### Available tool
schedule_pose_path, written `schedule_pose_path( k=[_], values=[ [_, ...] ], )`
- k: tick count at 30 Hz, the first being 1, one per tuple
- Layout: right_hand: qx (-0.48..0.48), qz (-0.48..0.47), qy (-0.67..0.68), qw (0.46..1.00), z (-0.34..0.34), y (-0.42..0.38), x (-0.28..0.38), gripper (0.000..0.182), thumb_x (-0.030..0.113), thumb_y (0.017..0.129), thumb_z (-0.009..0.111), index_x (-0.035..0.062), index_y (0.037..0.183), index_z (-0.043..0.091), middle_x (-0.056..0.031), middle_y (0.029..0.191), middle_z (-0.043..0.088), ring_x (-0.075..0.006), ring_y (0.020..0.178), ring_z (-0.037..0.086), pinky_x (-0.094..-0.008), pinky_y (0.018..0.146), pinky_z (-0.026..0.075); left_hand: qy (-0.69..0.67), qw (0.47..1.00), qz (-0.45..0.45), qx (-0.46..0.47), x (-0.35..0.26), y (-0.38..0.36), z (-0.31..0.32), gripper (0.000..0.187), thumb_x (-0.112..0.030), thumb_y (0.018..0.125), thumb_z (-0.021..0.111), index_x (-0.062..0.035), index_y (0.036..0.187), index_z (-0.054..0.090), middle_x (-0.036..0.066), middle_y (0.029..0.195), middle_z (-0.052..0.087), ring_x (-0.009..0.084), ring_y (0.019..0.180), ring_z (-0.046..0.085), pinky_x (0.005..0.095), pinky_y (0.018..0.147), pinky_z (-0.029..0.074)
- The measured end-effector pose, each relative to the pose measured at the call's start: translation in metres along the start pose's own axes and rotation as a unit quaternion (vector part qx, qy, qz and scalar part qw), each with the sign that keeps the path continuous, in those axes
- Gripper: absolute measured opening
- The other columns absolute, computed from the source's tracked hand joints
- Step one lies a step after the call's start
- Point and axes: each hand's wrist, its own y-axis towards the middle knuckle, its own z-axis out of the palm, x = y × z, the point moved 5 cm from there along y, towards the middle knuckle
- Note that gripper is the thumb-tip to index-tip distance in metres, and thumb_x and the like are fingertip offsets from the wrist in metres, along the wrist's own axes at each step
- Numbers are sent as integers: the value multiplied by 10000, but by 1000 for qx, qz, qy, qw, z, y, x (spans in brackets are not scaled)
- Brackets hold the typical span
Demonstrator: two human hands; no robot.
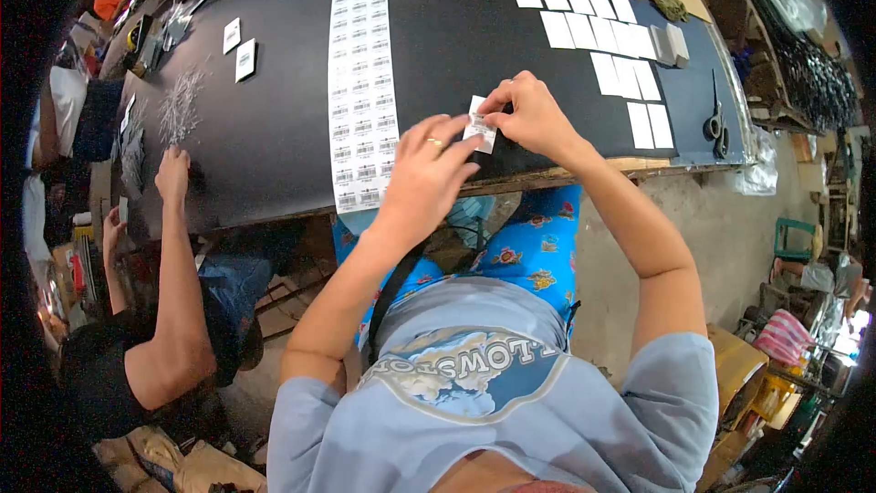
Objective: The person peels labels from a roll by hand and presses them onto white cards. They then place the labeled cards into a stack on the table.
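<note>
A small white card [480,140] with a printed barcode label on its face lies at the table's front edge, between my two hands. My right hand [530,119] is closed in a pinch at the label's upper right corner. My left hand [426,175], with a ring on one finger, has its fingers stretched out and apart, the tips at the card's left and lower edge. Just left of them runs a long sheet of barcode labels [359,64], laid across the table from back to front.
Rows of blank white cards [584,32] lie to the right, near a stack of cards [673,46] and black scissors [718,128]. Two small packs [245,60] and a pile of thin white strands [182,108] lie left. A co-worker's hand [172,173] works there.
</note>
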Motion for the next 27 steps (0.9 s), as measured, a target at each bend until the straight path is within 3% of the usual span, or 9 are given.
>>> schedule_pose_path(
  k=[2, 8, 10, 17, 20, 22, 23, 25, 27],
  values=[
    [-23, -26, -22, 999, 3, -3, 0, 104, 96, 694, 730, 54, 787, 744, -90, 748, 671, -252, 838, 545, -370, 701, 459, 30, 999, -13, 22, 2, -4, 20, 360, -97, 769, 698, -98, 1123, 631, 81, 1195, 550, 295, 1147, 492, 409, 978, 377],
    [-96, -77, -97, 988, 3, -16, 12, 115, 104, 699, 742, 83, 812, 742, -58, 772, 665, -240, 949, 512, -381, 855, 379, 51, 998, -23, 14, 2, -14, 26, 364, -136, 801, 681, -114, 1158, 620, 107, 1181, 504, 307, 1127, 484, 450, 987, 346],
    [-96, -48, -111, 988, 4, -19, 11, 119, 122, 702, 750, 107, 819, 742, -41, 885, 654, -238, 1004, 490, -387, 903, 328, 51, 998, -31, 21, 2, -15, 27, 367, -141, 806, 678, -115, 1167, 617, 114, 1187, 497, 310, 1130, 481, 463, 996, 338],
    [-161, -48, -144, 975, 4, -26, 6, 98, 164, 671, 769, 170, 767, 755, -69, 1179, 552, -282, 1075, 466, -420, 880, 337, 48, 997, -52, 34, 0, -19, 30, 372, -153, 817, 674, -113, 1182, 612, 124, 1212, 484, 312, 1176, 458, 518, 1043, 294],
    [-155, -55, -162, 973, 4, -27, 6, 234, 189, 673, 781, 194, 906, 752, -94, 1200, 532, -294, 1099, 462, -425, 897, 334, 62, 996, -50, 34, -1, -21, 31, 396, -157, 822, 668, -117, 1209, 594, 111, 1229, 484, 309, 1205, 446, 534, 1049, 283],
    [-171, -31, -157, 972, 0, -26, 6, 496, 198, 682, 794, 207, 1164, 678, -66, 1310, 509, -254, 1110, 473, -404, 936, 321, 79, 995, -48, 39, -1, -23, 34, 411, -164, 826, 664, -121, 1227, 583, 98, 1248, 484, 300, 1220, 439, 541, 1056, 274],
    [-170, -32, -157, 972, -2, -25, 5, 496, 198, 682, 794, 207, 1164, 678, -66, 1310, 509, -254, 1110, 473, -404, 936, 321, 95, 994, -45, 44, -1, -24, 36, 427, -171, 830, 660, -126, 1246, 572, 85, 1268, 484, 291, 1235, 432, 548, 1063, 265],
    [-154, -104, -149, 971, -6, -22, 6, 664, 259, 740, 742, 191, 1355, 502, -58, 1439, 407, -296, 1277, 384, -475, 1007, 295, 109, 992, -46, 44, -1, -29, 38, 443, -176, 833, 657, -127, 1262, 561, 71, 1294, 479, 276, 1258, 418, 554, 1070, 253],
    [-99, -169, -202, 960, -5, -22, 9, 672, 254, 775, 706, 189, 1392, 447, -31, 1482, 355, -292, 1338, 318, -486, 1048, 260, 124, 990, -49, 46, -1, -30, 38, 458, -182, 835, 654, -128, 1278, 549, 57, 1321, 475, 262, 1280, 404, 560, 1076, 241]
  ],
)
